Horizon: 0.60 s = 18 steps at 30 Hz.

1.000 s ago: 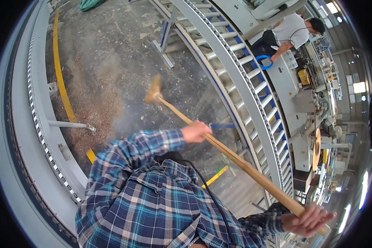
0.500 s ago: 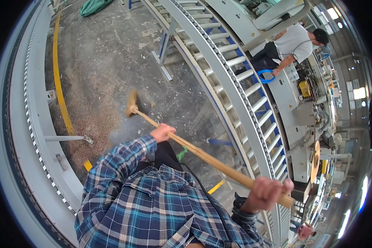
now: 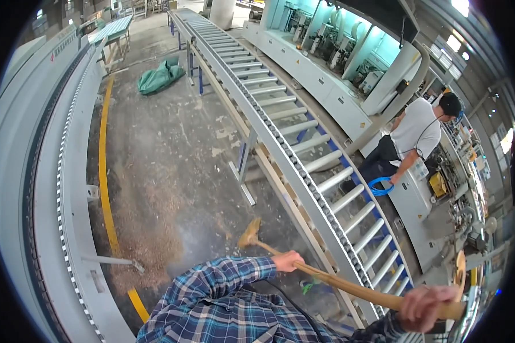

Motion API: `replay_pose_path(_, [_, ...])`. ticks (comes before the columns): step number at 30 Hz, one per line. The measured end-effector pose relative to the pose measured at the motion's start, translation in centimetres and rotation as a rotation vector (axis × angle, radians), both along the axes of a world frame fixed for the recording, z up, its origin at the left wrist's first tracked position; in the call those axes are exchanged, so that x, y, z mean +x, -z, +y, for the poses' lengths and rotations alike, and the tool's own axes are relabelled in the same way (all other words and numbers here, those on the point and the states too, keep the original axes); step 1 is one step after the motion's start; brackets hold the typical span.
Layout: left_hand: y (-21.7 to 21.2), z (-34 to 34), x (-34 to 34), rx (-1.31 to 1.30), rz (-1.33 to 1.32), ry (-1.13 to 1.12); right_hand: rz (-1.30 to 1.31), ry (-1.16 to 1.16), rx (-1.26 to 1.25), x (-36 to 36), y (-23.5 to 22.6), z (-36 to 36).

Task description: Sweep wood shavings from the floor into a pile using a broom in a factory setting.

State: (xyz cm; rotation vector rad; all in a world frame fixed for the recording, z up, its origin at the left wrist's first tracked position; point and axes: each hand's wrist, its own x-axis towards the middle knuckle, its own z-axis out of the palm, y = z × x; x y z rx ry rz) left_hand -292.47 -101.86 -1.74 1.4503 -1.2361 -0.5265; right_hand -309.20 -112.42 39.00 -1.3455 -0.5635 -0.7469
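Note:
A broom with a long wooden handle (image 3: 349, 286) slants across in front of me, its pale head (image 3: 249, 232) low over the dusty concrete floor near the roller conveyor. Partway down the shaft, my left hand (image 3: 288, 261) is wrapped round it. My right hand (image 3: 428, 308) grips the shaft close to its thick upper end, slightly blurred. Left of the broom head, brown chips and dust (image 3: 149, 228) are spread over the floor.
A roller conveyor (image 3: 332, 182) runs along my right, its metal leg (image 3: 246, 166) reaching the floor. A long grey machine (image 3: 74, 228) borders the left, beside a yellow floor line (image 3: 104, 166). Ahead lies a green sack (image 3: 159, 77). Beyond the conveyor, a person (image 3: 415, 131) holds a coiled blue hose (image 3: 380, 186).
My view has tilted up, showing more of the hall ahead. The broom head has moved right across the floor, toward the conveyor, with both hands still on the handle.

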Motion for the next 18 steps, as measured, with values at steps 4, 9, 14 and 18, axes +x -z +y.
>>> replay_pose_path(4, [4.9,2.6,3.5,0.086,-0.036,-0.017,-0.035,-0.129,0.029,6.8,1.7,2.2])
replay_pose_path(9, [4.5,10.5,13.3,0.167,-0.064,-0.044,0.049,0.092,0.118,11.9,6.6,6.0])
replay_pose_path(14, [8.5,17.6,24.6,0.298,-0.212,-0.275,0.307,0.256,0.156,19.5,9.0,10.6])
replay_pose_path(18, [0.8,16.2,26.8,0.134,-0.227,-0.303,0.039,0.298,0.220,20.7,3.7,9.6])
